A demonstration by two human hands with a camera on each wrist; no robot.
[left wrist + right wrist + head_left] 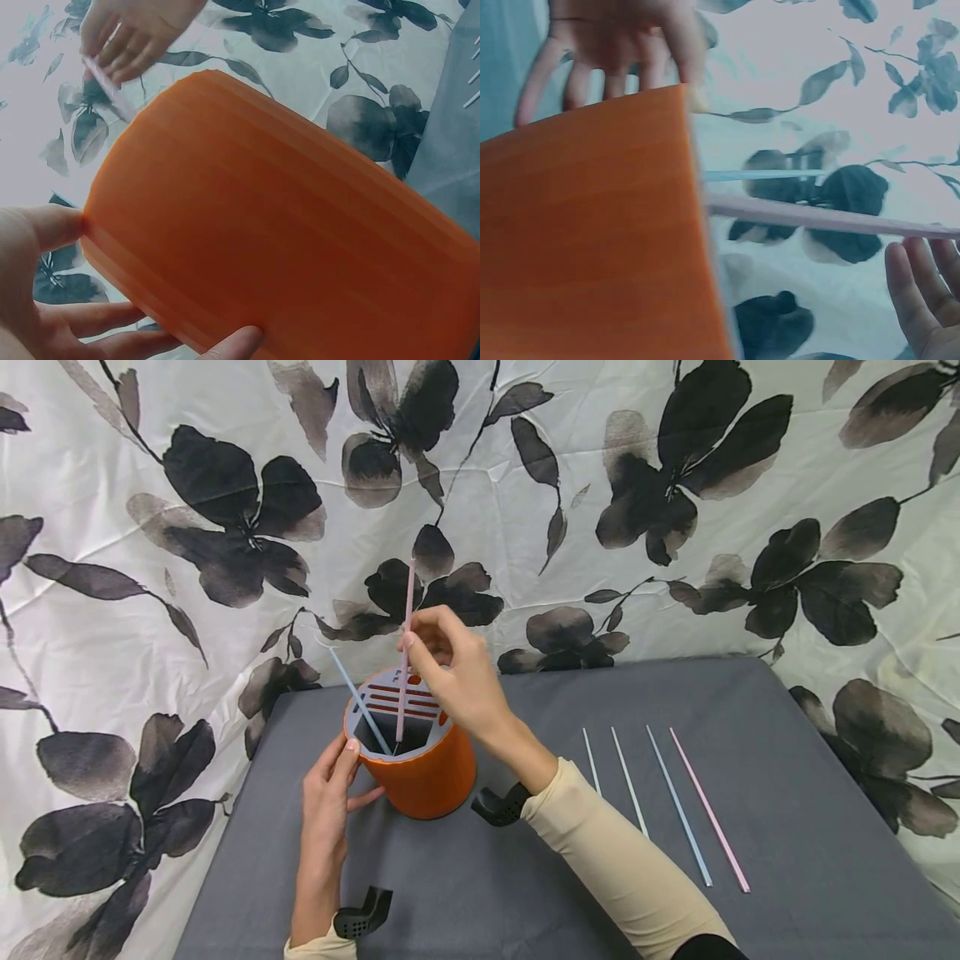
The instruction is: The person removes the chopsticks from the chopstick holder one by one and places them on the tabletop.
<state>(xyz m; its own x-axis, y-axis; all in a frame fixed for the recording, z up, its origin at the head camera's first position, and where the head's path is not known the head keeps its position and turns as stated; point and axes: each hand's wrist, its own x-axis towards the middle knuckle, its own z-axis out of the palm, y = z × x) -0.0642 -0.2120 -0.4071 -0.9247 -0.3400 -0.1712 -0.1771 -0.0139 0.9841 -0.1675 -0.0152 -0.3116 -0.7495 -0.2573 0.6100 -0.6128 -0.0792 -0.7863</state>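
An orange pen holder (431, 785) with a grey slotted top (435, 739) stands near the back of the table. My left hand (326, 802) grips its left side, the thumb (56, 227) at the rim and the other fingers spread along the wall. Above the top, my right hand (461, 677) pinches a slim pink straw (408, 593) held almost upright. The straw's lower end dips into the large front compartment. A light blue straw (348, 675) leans to the left in that same compartment.
To the right on the grey table (810, 860) lie two white straws (628, 777), a blue straw (678, 806) and a pink straw (708, 810), side by side. My right sleeve (607, 852) overlaps the white ones. Behind hangs a floral cloth (525, 502).
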